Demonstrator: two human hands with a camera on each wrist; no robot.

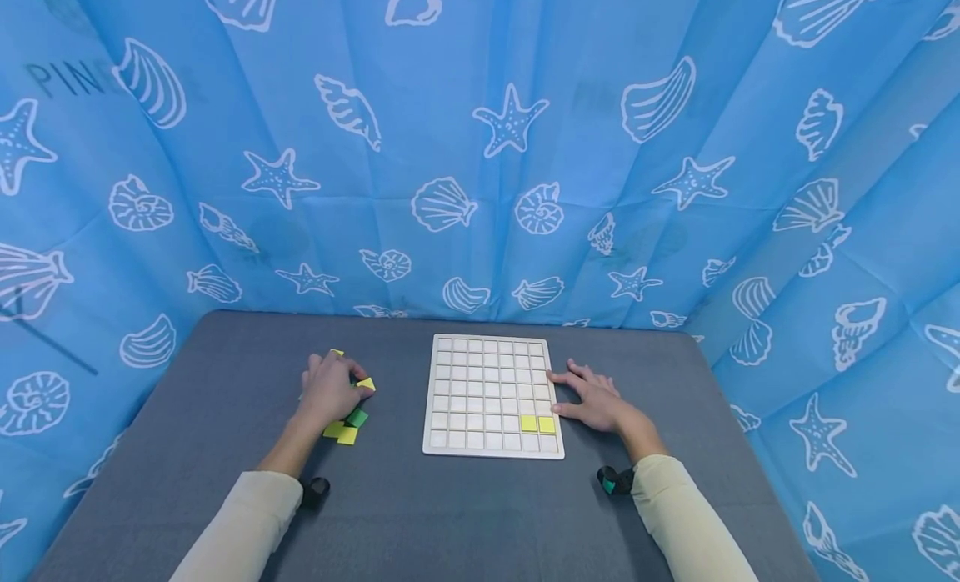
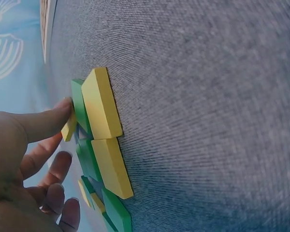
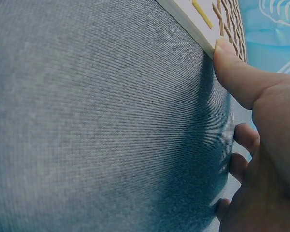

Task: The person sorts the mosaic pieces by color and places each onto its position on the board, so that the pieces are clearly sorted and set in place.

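Between thumb and index finger my left hand [image 1: 330, 390] pinches a yellow square tile [image 1: 366, 384], over a loose pile of tiles. Green tiles [image 1: 357, 418] and yellow tiles [image 1: 347, 435] lie around and below that hand, some overlapping; part of the pile is hidden by it. A white grid board [image 1: 465, 398] lies at the middle of the table, with two yellow tiles [image 1: 537, 423] side by side in cells near its lower right corner. My right hand [image 1: 597, 400] rests at the board's right edge, thumb and index fingertip on the rim, the other fingers spread over the cloth.
A grey cloth [image 1: 450, 515] covers the table. Blue curtains [image 1: 480, 257] with white shells and starfish hang along the back and both sides. Each wrist wears a black band, the right one [image 1: 617, 480] showing beside the cuff.
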